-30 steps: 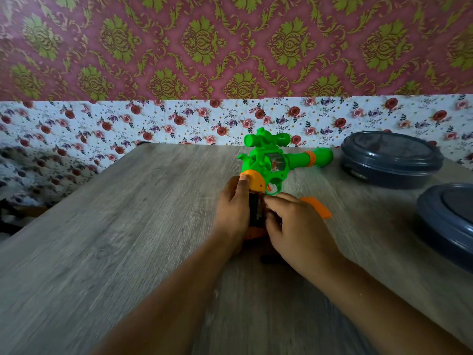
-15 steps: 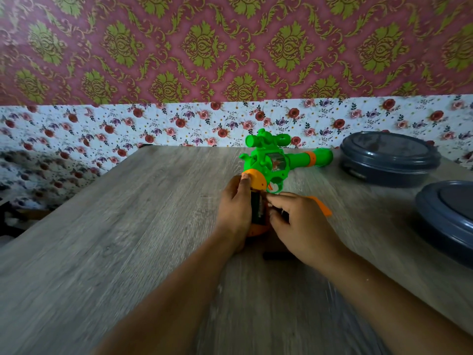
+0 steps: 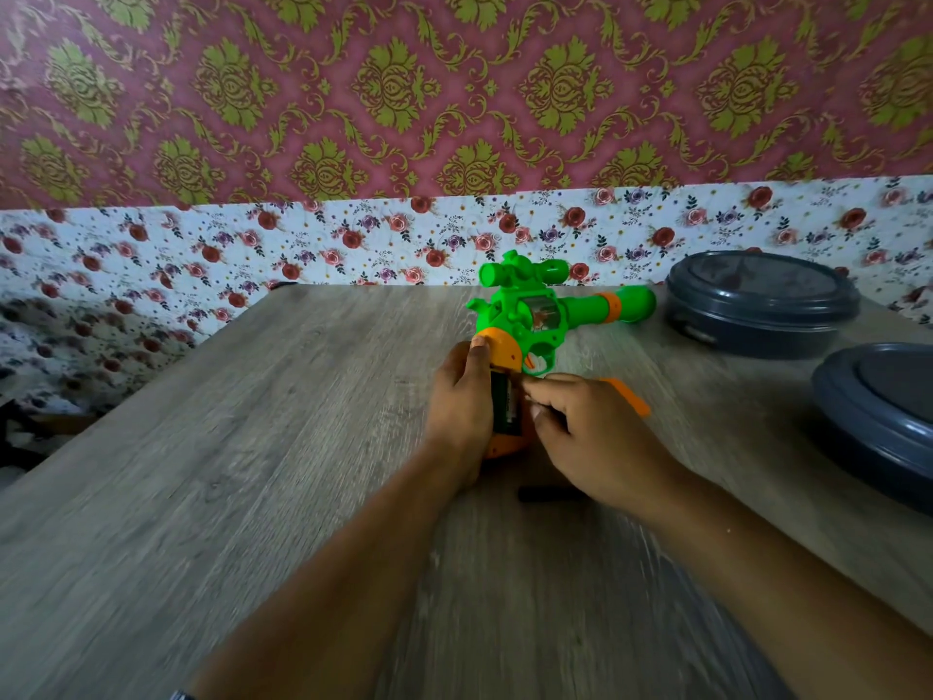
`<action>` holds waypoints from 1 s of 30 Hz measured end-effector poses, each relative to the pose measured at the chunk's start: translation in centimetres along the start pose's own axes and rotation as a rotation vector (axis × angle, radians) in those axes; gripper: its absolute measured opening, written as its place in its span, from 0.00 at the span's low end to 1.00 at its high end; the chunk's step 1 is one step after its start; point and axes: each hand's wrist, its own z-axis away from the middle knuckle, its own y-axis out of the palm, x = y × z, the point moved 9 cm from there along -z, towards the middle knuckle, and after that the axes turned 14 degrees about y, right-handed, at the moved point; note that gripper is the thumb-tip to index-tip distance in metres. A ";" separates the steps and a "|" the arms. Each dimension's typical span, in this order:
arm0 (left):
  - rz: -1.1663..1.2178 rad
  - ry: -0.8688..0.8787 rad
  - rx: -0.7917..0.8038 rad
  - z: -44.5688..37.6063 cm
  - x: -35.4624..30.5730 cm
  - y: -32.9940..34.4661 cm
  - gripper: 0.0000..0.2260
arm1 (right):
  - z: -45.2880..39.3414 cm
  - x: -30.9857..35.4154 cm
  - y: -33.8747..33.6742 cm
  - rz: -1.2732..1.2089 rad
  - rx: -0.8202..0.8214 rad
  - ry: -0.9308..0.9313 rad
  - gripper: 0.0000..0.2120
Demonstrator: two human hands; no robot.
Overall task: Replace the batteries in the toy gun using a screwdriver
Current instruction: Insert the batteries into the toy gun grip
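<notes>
A green toy gun [image 3: 535, 315] with an orange grip lies on the wooden table [image 3: 252, 447], barrel pointing right. My left hand [image 3: 462, 401] grips the orange handle from the left side. The battery bay in the handle is uncovered and a dark battery [image 3: 506, 404] sits in it. My right hand [image 3: 590, 437] hovers at the right of the bay with its fingertips touching the battery. An orange piece [image 3: 628, 396], probably the battery cover, lies behind my right hand. A dark rod-like thing [image 3: 548, 494], perhaps a battery or the screwdriver, lies under my right wrist.
Two dark grey round lidded containers stand on the right: one at the back [image 3: 762, 303], one nearer the edge [image 3: 878, 421]. A floral-papered wall runs behind the table. The table's left part is bare wood.
My right hand has shifted slightly, its fingers now spread at the battery bay. The gun and my left hand stay in place.
</notes>
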 end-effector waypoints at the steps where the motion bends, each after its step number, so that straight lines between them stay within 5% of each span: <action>1: 0.002 -0.006 0.003 0.0 0.1 0.0 0.13 | 0.2 0.1 0.2 0.019 0.019 -0.007 0.09; 7: 0.025 -0.041 -0.014 0.1 0.3 -0.1 0.13 | 0.4 0.8 1.0 0.318 0.075 -0.020 0.08; 14: 0.131 -0.077 0.018 0.8 -0.4 0.5 0.11 | -0.4 -0.9 -3.4 0.086 0.019 0.065 0.09; 19: 0.143 -0.083 0.028 1.0 -0.4 0.6 0.10 | 0.0 -3.8 -4.3 0.221 0.216 0.238 0.05; 25: 0.134 -0.088 0.046 0.8 0.1 0.6 0.10 | 1.9 -6.3 -3.3 0.395 0.533 0.451 0.20; 30: 0.124 -0.097 0.047 0.7 0.4 0.7 0.10 | 2.2 -6.7 -2.8 0.387 0.562 0.479 0.22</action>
